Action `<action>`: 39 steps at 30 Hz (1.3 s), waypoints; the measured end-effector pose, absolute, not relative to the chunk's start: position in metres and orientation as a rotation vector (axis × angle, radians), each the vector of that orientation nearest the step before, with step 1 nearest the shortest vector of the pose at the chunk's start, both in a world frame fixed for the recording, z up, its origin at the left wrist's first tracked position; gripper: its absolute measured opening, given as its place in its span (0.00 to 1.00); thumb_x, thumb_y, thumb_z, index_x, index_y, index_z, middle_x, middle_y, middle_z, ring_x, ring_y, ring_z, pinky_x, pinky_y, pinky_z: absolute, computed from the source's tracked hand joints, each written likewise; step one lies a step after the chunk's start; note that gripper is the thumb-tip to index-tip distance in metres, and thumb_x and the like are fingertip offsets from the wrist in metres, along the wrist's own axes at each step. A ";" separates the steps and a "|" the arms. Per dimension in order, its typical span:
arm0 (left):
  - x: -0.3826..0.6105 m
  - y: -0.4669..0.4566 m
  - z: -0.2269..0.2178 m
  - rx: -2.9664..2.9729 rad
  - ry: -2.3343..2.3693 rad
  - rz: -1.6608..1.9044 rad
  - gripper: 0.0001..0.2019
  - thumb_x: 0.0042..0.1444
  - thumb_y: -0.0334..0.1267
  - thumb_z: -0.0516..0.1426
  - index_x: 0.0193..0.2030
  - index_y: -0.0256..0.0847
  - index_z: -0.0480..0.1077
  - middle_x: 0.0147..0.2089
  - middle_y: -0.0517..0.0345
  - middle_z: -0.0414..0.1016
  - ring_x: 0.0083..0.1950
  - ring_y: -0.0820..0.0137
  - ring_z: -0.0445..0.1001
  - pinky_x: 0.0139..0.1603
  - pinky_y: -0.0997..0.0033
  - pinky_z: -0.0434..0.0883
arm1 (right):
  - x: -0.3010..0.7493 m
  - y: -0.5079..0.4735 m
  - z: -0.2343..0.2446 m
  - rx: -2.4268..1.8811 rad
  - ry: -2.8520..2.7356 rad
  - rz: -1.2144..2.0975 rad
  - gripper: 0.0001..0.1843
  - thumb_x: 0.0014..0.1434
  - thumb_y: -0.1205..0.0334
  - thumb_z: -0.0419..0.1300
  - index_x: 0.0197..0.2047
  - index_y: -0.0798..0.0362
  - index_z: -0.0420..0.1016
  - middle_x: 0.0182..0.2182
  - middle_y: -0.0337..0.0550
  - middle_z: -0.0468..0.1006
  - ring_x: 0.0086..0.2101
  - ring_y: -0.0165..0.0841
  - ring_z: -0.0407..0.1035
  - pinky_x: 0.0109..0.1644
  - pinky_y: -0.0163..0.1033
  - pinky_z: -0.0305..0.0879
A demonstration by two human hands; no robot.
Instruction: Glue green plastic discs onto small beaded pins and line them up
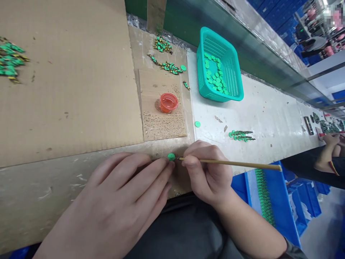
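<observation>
My left hand [129,190] pinches a small green button-like disc [171,157] between its fingertips, close to the table's front edge. A thin brush with a wooden handle [239,164] lies in the closed fingers of my right hand [208,169]. Its dark tip points left, right beside the disc; whether the two touch I cannot tell. Beyond my hands, a small red cup [169,103] with liquid stands on a spotted cardboard piece [164,127]. Another green disc [197,124] rests on the white surface to the cup's right.
A turquoise basket [237,72] contains many green discs. Small green, black and yellow pieces lie in piles [171,67] at the back and on the cardboard sheet [81,79] at left. Several discs with dark stems [241,136] lie right. Blue bins [285,201] and a co-worker's arm [325,160] show farther right.
</observation>
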State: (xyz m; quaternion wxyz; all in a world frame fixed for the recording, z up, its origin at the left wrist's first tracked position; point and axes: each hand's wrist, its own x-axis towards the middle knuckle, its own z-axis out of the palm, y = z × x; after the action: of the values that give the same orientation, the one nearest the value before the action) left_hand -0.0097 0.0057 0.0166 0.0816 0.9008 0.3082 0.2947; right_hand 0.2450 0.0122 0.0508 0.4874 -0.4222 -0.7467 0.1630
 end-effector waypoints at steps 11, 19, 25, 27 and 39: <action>-0.008 0.009 0.022 2.715 0.908 0.890 0.21 0.88 0.41 0.58 0.80 0.41 0.80 0.71 0.50 0.91 0.67 0.46 0.83 0.78 0.35 0.75 | 0.244 0.010 0.051 -1.035 -1.760 0.433 0.08 0.91 0.62 0.63 0.53 0.45 0.77 0.36 0.36 0.83 0.33 0.33 0.79 0.40 0.41 0.83; 0.001 0.018 0.034 2.787 0.899 0.909 0.18 0.89 0.38 0.57 0.75 0.36 0.83 0.65 0.48 0.92 0.61 0.49 0.84 0.70 0.39 0.75 | 0.251 -0.006 0.058 -1.234 -1.600 0.514 0.08 0.91 0.63 0.62 0.58 0.44 0.84 0.42 0.39 0.92 0.39 0.34 0.89 0.46 0.40 0.90; -0.001 0.023 0.041 2.726 0.817 0.917 0.17 0.86 0.34 0.60 0.72 0.46 0.85 0.64 0.54 0.93 0.61 0.53 0.85 0.74 0.45 0.75 | 0.257 -0.015 0.065 -1.183 -1.996 0.414 0.11 0.83 0.74 0.64 0.55 0.46 0.80 0.54 0.50 0.98 0.53 0.41 0.91 0.64 0.52 0.93; -0.003 0.025 0.043 2.718 0.789 0.918 0.15 0.85 0.34 0.62 0.69 0.47 0.86 0.63 0.55 0.94 0.60 0.56 0.85 0.73 0.47 0.76 | 0.257 -0.021 0.061 -1.160 -2.024 0.381 0.13 0.82 0.75 0.64 0.55 0.46 0.80 0.52 0.49 0.99 0.55 0.43 0.91 0.68 0.53 0.93; 0.000 0.008 0.051 2.621 0.950 0.877 0.14 0.80 0.33 0.67 0.66 0.50 0.89 0.61 0.52 0.96 0.59 0.59 0.91 0.67 0.50 0.88 | 0.260 -0.045 0.041 -1.152 -1.884 0.298 0.10 0.83 0.70 0.65 0.55 0.45 0.85 0.55 0.50 0.99 0.57 0.48 0.96 0.62 0.55 0.99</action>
State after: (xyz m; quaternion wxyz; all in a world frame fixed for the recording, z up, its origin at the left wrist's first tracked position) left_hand -0.0004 0.0076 0.0505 0.1092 0.8914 0.3232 0.2983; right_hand 0.2599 -0.0446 0.0411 0.4410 -0.4639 -0.7589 0.1201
